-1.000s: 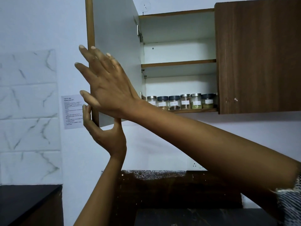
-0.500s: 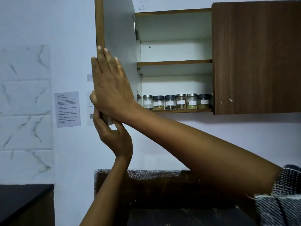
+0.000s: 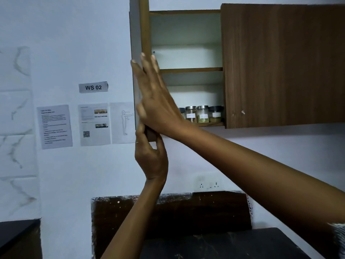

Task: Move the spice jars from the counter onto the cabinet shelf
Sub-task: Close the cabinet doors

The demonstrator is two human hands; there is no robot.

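Four spice jars (image 3: pixel 202 114), seemingly part-filled, line the cabinet shelf (image 3: pixel 211 124).

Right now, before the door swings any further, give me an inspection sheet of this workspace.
Surface: black counter, no jars seen on the part in view.
Job's things: spice jars in a row on the bottom cabinet shelf; four visible, any further left are hidden by the right hand.
Clutter: nothing seen.
Hands: right hand lies flat with straight fingers against the open cabinet door; left hand grips the door's bottom corner.
Cables: nothing seen; a wall socket sits above the counter.
Surroundings: closed right cabinet door, WS 02 sign, three printed sheets on the wall, marble-pattern tiles at the left.
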